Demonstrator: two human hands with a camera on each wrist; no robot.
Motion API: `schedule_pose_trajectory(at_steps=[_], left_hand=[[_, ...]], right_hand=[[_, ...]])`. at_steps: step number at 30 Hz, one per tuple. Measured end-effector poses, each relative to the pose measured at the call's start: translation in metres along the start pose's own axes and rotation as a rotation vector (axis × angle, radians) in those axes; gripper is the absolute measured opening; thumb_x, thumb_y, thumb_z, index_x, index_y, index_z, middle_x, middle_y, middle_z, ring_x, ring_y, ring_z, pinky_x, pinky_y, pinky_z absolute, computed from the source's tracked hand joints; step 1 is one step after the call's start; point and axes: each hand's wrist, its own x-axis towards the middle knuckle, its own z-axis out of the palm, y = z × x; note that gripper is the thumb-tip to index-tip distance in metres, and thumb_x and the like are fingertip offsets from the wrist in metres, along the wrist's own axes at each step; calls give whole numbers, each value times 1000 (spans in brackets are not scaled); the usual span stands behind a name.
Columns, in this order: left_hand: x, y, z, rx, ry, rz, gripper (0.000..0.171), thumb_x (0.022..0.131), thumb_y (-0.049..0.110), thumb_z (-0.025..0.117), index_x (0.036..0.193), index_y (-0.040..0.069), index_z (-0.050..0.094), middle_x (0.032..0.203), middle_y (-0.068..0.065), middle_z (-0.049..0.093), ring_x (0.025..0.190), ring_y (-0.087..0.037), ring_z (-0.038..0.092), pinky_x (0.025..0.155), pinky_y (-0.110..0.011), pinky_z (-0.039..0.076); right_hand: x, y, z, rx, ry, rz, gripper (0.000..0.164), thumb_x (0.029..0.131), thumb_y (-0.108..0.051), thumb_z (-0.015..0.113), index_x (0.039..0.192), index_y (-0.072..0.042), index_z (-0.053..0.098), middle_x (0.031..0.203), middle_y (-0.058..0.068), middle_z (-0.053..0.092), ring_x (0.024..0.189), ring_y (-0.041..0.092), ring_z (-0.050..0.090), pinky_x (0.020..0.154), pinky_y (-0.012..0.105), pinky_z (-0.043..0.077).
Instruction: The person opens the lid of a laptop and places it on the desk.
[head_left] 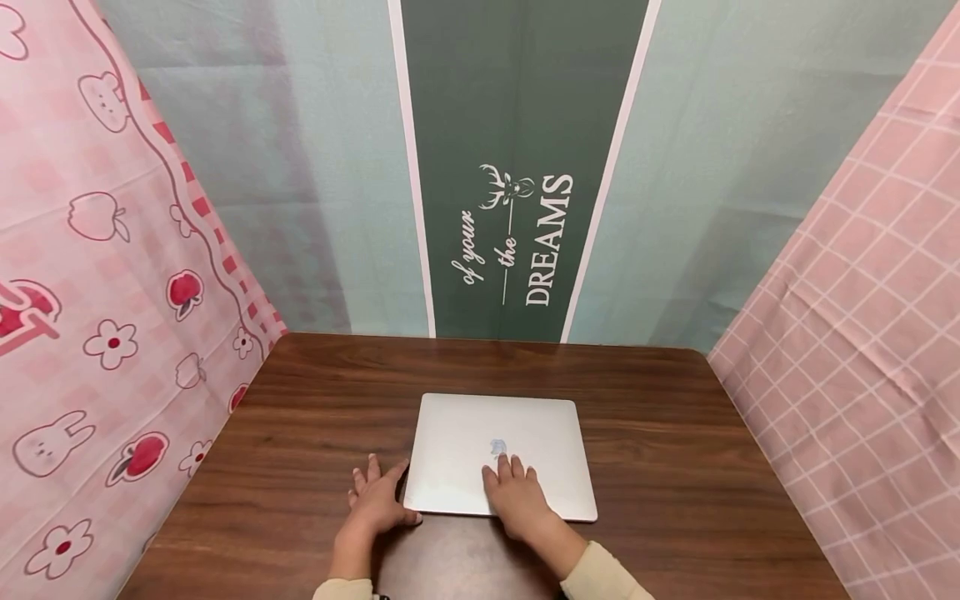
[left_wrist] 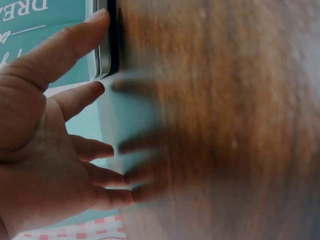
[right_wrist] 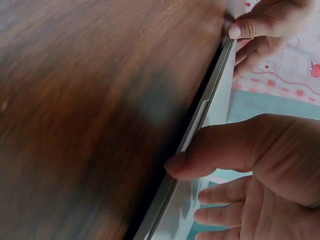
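Observation:
A closed silver laptop (head_left: pixel 457 454) lies flat on the wooden table, its lid marked with a bluish logo. At its front left corner is my left hand (head_left: pixel 377 502), fingers spread on the table and thumb by the corner. In the left wrist view, that thumb reaches alongside the laptop's edge (left_wrist: pixel 104 62). My right hand (head_left: pixel 519 502) lies over the front middle of the lid with fingers extended. The right wrist view shows its thumb (right_wrist: pixel 200 157) at the front edge, close to the shallow opening notch, and the fingers above the lid.
The dark wood-grain table (head_left: pixel 675 467) extends around the laptop on all sides. A green and teal cloth (head_left: pixel 510 100) with lettering hangs behind it. Pink printed cloth (head_left: pixel 112 275) hangs at the left, and pink checked cloth (head_left: pixel 847 333) at the right.

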Motion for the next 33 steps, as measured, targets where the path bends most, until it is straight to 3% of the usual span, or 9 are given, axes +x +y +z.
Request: schedule_pose_trajectory(at_steps=[13,17,24,28,33], left_hand=[[3,0,2,28,0,-6,88,52,24,89,130,6,53,137,-44,18,120,-68,7,86,-77,14],[4,-1,3,19,-8,-8,90,51,26,89,131,6,53,137,-44,16,120,-68,6,86,-77,13],[5,-3,4,-6,-2,-21,89,53,26,89,131,7,53,139,-43,15,122,-66,4,88,-76,11],[4,-4,5,-8,-7,-20,87,54,27,88,131,6,53,140,-41,15,123,-65,4,89,-76,11],[2,-5,5,-2,-5,-13,86,53,27,88,129,6,55,140,-40,18,124,-64,5,90,-74,12]], right_hand=[[10,-11,-7,76,-43,41,66,60,2,80,121,-2,54,115,33,50,106,47,49,64,51,50],[11,-16,-7,16,-14,31,59,66,2,77,120,-1,55,113,33,51,103,48,51,61,49,52],[7,-21,10,-222,232,-1,52,71,-11,73,119,-1,55,108,30,57,97,43,56,57,47,50],[4,-23,12,-243,247,17,56,69,-14,76,119,-2,55,108,29,57,98,42,56,57,47,50],[1,-25,2,-228,170,21,51,71,-16,76,118,-5,58,109,27,58,98,40,57,57,46,50]])
